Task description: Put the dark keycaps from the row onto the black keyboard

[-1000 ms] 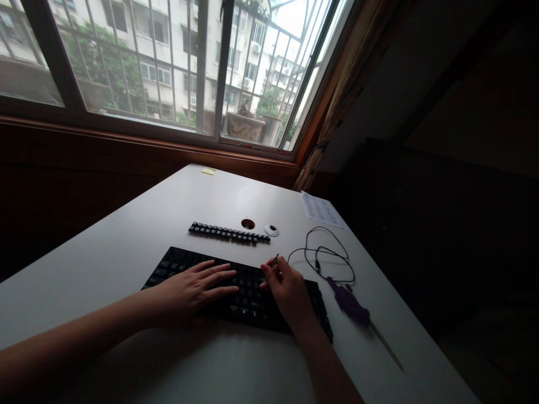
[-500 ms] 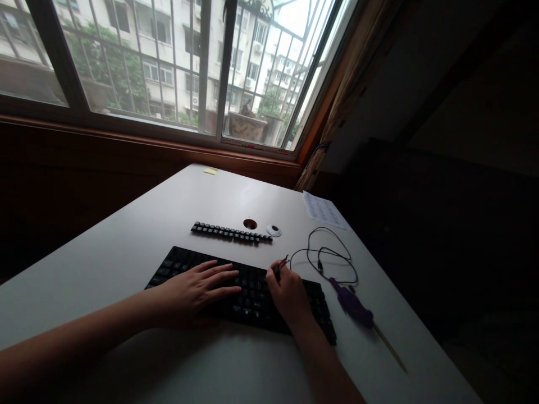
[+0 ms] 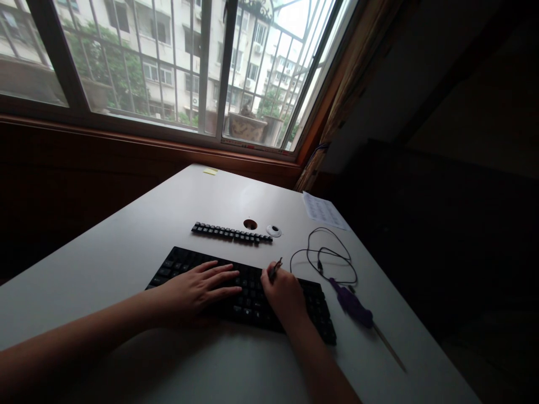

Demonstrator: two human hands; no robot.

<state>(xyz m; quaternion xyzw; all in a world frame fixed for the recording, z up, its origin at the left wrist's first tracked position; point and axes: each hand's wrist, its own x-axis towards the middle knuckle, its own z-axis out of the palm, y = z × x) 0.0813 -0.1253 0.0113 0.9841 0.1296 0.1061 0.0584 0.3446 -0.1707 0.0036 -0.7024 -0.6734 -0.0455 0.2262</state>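
From my remote post I log the black rectangular keyboard (image 3: 252, 306) lying on the smooth white table (image 3: 147, 230), under both hands, with a double row of small black keycaps (image 3: 231, 233) set apart beyond it. My left hand (image 3: 196, 289) lies palm down across the keys, fingers extended and gripping nothing, while my right hand's (image 3: 286, 294) fingers are curled closed around a slim dark tool (image 3: 275, 269), its lower end hidden. I judge the step as close tool work among the keys; the next move calls for a steady keyboard and light, well-aimed right-hand pressure.
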